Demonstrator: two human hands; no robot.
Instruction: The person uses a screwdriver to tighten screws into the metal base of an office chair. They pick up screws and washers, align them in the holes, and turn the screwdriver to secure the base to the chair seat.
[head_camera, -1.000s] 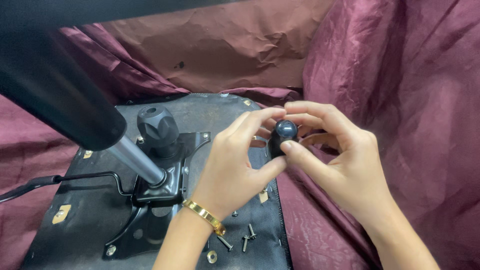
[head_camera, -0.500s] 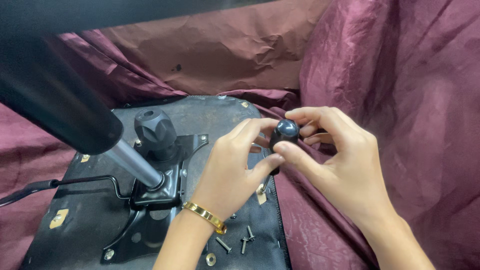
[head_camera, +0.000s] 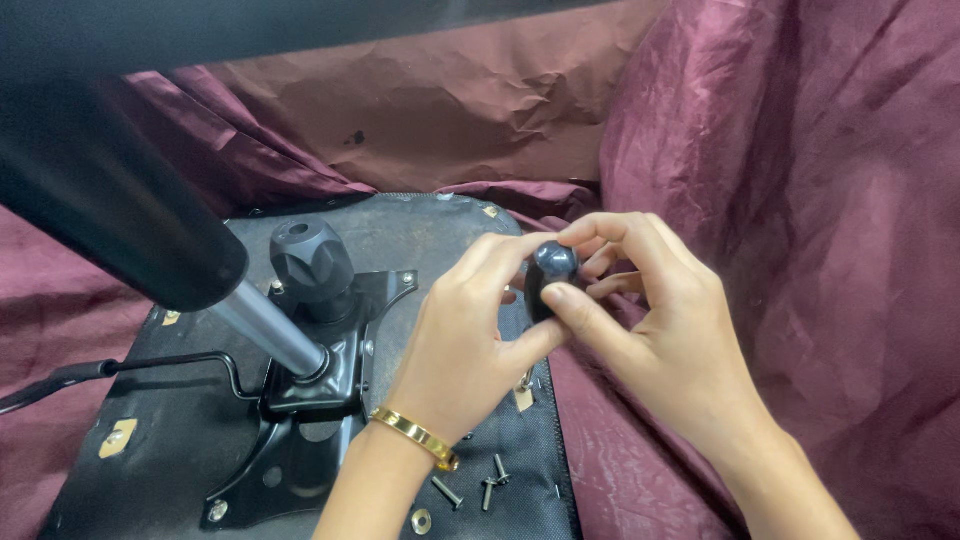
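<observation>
Both my hands hold a small round black knob (head_camera: 551, 262) just above the right edge of an upturned black chair seat (head_camera: 140, 440). My left hand (head_camera: 465, 340), with a gold bangle on its wrist, pinches the knob from the left. From the right, my right hand (head_camera: 650, 320) wraps its fingers over the knob and presses a thumb against its underside. What lies beneath the knob is hidden by my fingers.
A black metal mechanism plate (head_camera: 300, 420) is bolted to the seat, with a silver gas cylinder (head_camera: 265, 330) rising into a thick black column (head_camera: 110, 220). A large black tension knob (head_camera: 310, 258) stands behind it. Loose screws (head_camera: 470, 490) lie near my left wrist. Maroon cloth (head_camera: 800, 200) surrounds everything.
My two hands and the small knob have stayed together, shifting slightly in view; the fingers have re-gripped a little around the knob.
</observation>
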